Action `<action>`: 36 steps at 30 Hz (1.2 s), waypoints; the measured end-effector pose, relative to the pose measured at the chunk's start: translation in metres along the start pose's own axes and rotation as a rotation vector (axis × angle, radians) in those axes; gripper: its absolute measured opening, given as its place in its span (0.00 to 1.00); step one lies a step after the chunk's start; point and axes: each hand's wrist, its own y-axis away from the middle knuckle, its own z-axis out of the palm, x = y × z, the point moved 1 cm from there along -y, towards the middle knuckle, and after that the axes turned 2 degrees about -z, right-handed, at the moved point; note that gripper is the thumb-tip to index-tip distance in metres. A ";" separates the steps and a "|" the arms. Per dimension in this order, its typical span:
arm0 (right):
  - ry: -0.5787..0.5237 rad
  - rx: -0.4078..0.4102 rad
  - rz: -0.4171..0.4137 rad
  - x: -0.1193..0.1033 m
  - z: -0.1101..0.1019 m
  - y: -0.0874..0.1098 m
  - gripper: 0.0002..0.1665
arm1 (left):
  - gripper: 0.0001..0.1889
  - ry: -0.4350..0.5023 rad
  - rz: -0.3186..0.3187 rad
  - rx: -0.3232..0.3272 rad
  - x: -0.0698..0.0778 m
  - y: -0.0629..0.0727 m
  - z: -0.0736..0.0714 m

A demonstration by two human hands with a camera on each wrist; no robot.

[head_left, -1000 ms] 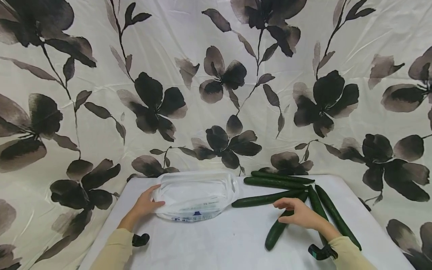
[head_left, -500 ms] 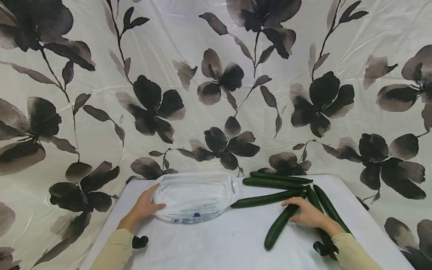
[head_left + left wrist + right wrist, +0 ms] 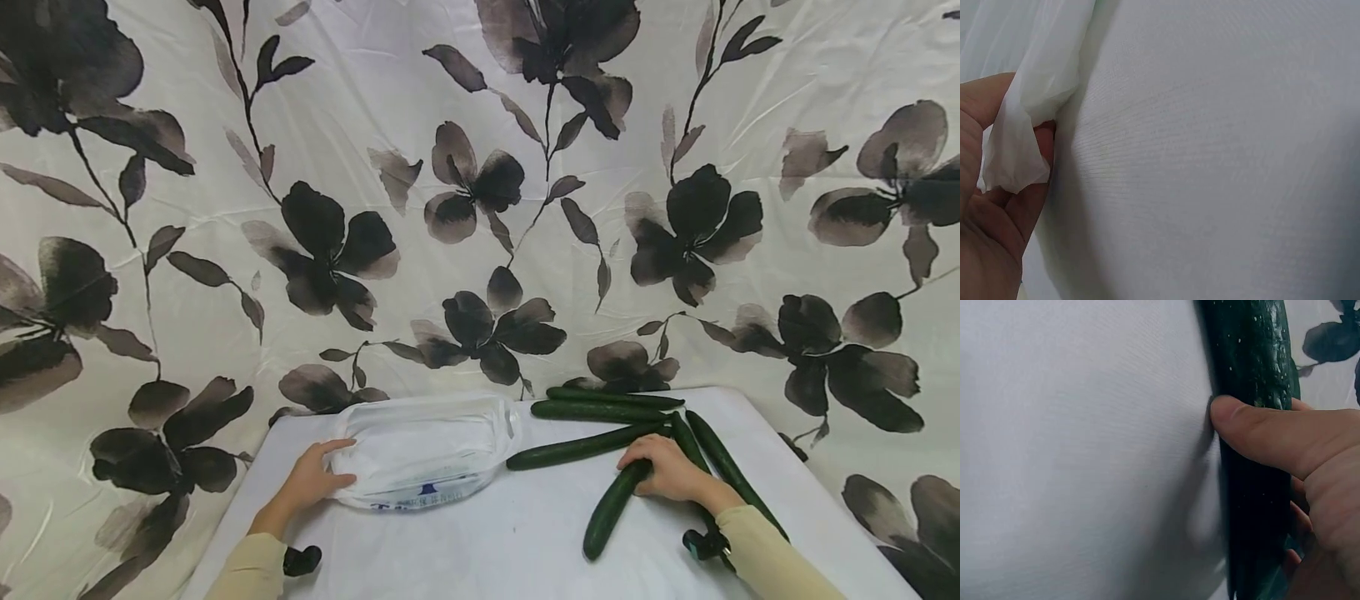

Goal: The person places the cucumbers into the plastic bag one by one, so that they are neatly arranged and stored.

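A white plastic bag (image 3: 427,467) with blue print lies flat at the left of the table. My left hand (image 3: 315,483) holds its left edge; in the left wrist view the thin bag film (image 3: 1047,69) runs between the thumb and the fingers. At the right, my right hand (image 3: 667,471) grips the far end of a dark green cucumber (image 3: 609,521) that slants toward the front. Seen from the right wrist, the thumb presses along the near side of this cucumber (image 3: 1247,350) and the fingers curl behind it, partly hidden.
Several more cucumbers lie around the right hand: one cucumber (image 3: 577,448) reaches toward the bag, two lie at the back edge, and a long cucumber (image 3: 735,467) slants to the right, partly behind the forearm. A floral curtain (image 3: 480,208) hangs behind the white table (image 3: 465,558).
My right hand has come down from above the slanting cucumber and taken hold of its far end. The left hand stays at the bag's edge. The head view has shifted slightly.
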 end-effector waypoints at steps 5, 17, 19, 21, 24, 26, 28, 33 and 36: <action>-0.043 -0.061 -0.015 -0.006 0.000 -0.006 0.21 | 0.28 -0.016 -0.019 0.006 -0.003 0.003 0.002; -0.227 -0.219 -0.062 -0.048 0.024 -0.012 0.22 | 0.48 -0.052 -0.059 -0.042 0.000 0.002 0.012; -0.210 -0.216 -0.061 -0.056 0.028 -0.013 0.22 | 0.53 -0.074 -0.070 -0.055 0.000 0.002 0.011; -0.183 -0.201 -0.069 -0.065 0.033 -0.014 0.22 | 0.57 -0.090 -0.081 -0.063 0.000 0.004 0.011; -0.162 -0.157 -0.111 -0.077 0.040 -0.016 0.22 | 0.60 -0.111 -0.107 -0.069 0.000 0.006 0.013; -0.159 -0.119 -0.145 -0.085 0.044 -0.018 0.22 | 0.61 -0.117 -0.127 -0.075 0.001 0.008 0.013; -0.159 -0.067 -0.182 -0.094 0.045 -0.022 0.22 | 0.62 -0.115 -0.144 -0.077 0.002 0.008 0.013; -0.107 0.052 -0.216 -0.117 0.043 -0.040 0.27 | 0.64 -0.100 -0.161 -0.069 0.006 0.006 0.012; -0.110 0.064 -0.189 -0.131 0.041 -0.051 0.27 | 0.64 -0.093 -0.173 -0.072 0.006 0.007 0.013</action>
